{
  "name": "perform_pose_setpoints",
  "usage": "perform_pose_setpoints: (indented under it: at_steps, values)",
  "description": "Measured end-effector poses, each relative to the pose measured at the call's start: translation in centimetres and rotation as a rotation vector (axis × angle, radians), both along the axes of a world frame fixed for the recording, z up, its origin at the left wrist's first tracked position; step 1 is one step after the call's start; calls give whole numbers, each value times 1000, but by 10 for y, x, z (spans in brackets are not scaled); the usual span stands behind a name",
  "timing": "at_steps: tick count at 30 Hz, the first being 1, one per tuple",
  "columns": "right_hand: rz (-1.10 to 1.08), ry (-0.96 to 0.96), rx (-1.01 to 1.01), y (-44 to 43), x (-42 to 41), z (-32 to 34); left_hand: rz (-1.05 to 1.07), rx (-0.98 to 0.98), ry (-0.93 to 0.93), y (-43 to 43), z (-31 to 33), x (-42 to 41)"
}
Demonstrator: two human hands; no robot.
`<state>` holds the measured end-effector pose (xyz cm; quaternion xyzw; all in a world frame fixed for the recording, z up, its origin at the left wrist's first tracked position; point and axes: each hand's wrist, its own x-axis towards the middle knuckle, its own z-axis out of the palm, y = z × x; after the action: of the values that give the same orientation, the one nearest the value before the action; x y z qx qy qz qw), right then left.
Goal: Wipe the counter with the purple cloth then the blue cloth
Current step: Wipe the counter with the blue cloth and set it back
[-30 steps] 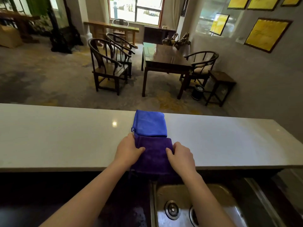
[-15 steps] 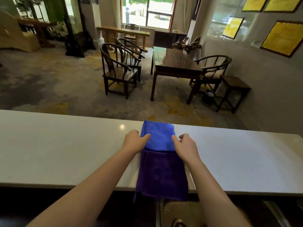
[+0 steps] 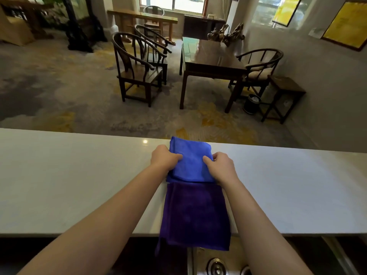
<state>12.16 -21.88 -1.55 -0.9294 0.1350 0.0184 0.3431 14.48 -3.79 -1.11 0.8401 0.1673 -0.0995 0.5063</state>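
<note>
A folded blue cloth (image 3: 190,161) lies on the white counter (image 3: 79,181) near its far edge. Just in front of it lies a folded purple cloth (image 3: 195,215), which overhangs the counter's near edge. My left hand (image 3: 163,158) rests on the blue cloth's left side with thumb and fingers pinching its edge. My right hand (image 3: 221,165) grips the blue cloth's right side the same way. Neither hand touches the purple cloth; my forearms run along both its sides.
A steel sink (image 3: 216,262) sits below the counter's near edge. Beyond the counter are wooden chairs (image 3: 137,70), a dark table (image 3: 210,60), a small stool (image 3: 284,96) and a bin (image 3: 252,104) on the floor.
Both hands left the purple cloth and moved forward onto the blue cloth, then closed on its two sides. The camera has come closer to the counter.
</note>
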Motion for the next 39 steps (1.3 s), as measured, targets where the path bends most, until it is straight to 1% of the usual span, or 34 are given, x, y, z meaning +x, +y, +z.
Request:
perform_pose_setpoints:
  at_steps: [3,7,13,16,20,24,26,30,34,39]
  values:
    - [-12,-2,29,0,1,3,-15,-55,-5,1,1,2]
    - [-52,-18,99,2,-2,9,-24,-104,-59,5,9,-1]
    - [-30,-138,187,21,-11,34,-83,-105,-233,30,30,-16]
    - [-12,-153,232,38,-20,50,-90,-86,-311,48,44,-28]
    - [36,-182,343,67,-45,71,-65,-49,-357,76,58,-51]
    - [80,-208,442,97,-83,76,-9,-101,-399,108,64,-87]
    - [105,-197,460,110,-101,70,8,-107,-422,123,62,-108]
    - [141,-186,394,131,-131,48,21,-44,-420,145,42,-146]
    - [161,-217,220,146,-147,24,-30,45,-409,156,20,-171]
    - [157,-224,3,160,-151,3,-79,133,-391,158,1,-180]
